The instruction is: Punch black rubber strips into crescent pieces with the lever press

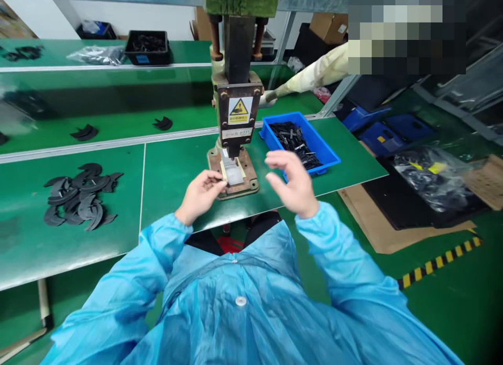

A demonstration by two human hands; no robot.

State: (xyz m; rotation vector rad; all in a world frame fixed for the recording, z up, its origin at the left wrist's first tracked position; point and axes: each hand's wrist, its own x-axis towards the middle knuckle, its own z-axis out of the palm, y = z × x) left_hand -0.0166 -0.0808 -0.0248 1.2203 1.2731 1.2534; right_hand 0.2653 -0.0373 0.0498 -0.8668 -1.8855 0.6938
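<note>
A hand press (239, 108) with a yellow warning label stands on the green table in front of me. My left hand (202, 193) is at the left front edge of its base, fingertips pinched together; whatever they hold is too small to make out. A pale plate (234, 175) lies on the base under the ram. To the right of the base my right hand (291, 184) hovers with thumb and fingers apart, nothing between them. Behind it, a blue tray (328, 158) holds many thin black parts.
Black curved parts (80, 194) lie piled on the table at the left. A padded lever (314, 74) reaches from the press to the upper right. Behind, a shelf bears a black bin (129, 49). Cardboard (377, 234) is at the right.
</note>
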